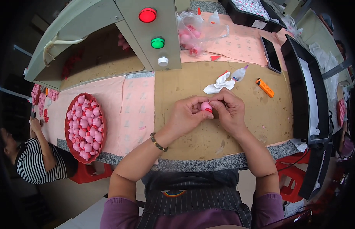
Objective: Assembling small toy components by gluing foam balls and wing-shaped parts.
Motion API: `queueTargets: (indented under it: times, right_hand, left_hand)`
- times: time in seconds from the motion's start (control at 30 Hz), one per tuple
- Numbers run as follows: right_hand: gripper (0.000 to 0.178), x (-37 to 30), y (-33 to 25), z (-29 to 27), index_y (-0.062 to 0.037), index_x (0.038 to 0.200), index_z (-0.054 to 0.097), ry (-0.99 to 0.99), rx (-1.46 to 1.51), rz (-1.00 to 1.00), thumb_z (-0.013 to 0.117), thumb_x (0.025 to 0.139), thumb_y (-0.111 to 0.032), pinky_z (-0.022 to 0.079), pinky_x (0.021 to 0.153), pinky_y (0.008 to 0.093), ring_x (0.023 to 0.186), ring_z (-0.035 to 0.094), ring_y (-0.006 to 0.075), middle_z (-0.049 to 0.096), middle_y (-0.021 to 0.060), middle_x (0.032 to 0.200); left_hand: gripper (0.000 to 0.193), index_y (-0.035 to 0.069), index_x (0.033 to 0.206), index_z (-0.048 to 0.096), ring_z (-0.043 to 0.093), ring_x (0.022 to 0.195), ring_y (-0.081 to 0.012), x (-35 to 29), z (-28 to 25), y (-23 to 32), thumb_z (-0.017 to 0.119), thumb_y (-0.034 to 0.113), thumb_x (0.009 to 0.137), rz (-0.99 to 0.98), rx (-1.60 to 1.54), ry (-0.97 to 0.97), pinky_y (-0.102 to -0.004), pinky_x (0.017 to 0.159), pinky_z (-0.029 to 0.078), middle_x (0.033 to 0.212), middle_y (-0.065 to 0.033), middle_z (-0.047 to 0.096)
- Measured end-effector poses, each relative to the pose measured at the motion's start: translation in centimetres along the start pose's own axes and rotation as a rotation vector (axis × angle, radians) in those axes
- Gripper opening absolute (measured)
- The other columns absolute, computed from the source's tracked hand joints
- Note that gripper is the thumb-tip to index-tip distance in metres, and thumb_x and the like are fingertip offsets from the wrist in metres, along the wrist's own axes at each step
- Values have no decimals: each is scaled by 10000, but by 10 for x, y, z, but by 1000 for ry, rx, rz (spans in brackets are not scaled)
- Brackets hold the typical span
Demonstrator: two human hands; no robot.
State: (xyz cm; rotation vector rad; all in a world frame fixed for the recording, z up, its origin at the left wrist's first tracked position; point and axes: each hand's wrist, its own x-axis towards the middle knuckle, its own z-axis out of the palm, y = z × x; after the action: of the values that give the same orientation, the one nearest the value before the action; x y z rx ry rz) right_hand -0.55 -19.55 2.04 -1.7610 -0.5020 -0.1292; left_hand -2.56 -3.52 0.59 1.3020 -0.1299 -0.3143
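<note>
Over the brown board (177, 141), both my hands meet around a small pink rounded figure (206, 106) with a red band at its lower side. My left hand (189, 112) pinches it from the left, thumb underneath. From the right, the fingers and thumb of my right hand (230, 110) press on its top and side; part of the figure is hidden behind them. Just beyond my hands lie a crumpled white cloth (219, 84) and a small squeeze bottle (238, 73) with a purple tip. An orange utility knife (265, 87) rests farther right.
A red scalloped basket (66, 126) heaped with similar pink pieces stands at left. Behind it rises a grey machine housing (137, 42) with red and green buttons. A phone (271, 54) and a black lamp-like box (299, 76) are at right. Another person (42, 160) works at far left.
</note>
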Motion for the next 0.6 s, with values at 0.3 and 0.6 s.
queueTargets:
  times: [0.3,0.6]
  right_hand:
    - [54,-2,-4,7,2,764,570,48,176,88,561,759,55,436,550,275,592,555,182,546,89,657]
    - [85,-1,7,1,27,768,581,20,-81,-147,554,762,107,420,560,226,620,532,117,564,63,703]
  left_hand:
    - [318,-55,1089,548,601,800,-85,2,1,-1,631,-71,782,31,-26,38,-201,706,512,907,-58,620]
    - [314,-57,1088,548,605,794,-88,1,-1,0,623,-77,784,22,29,29,-206,713,516,921,-70,625]
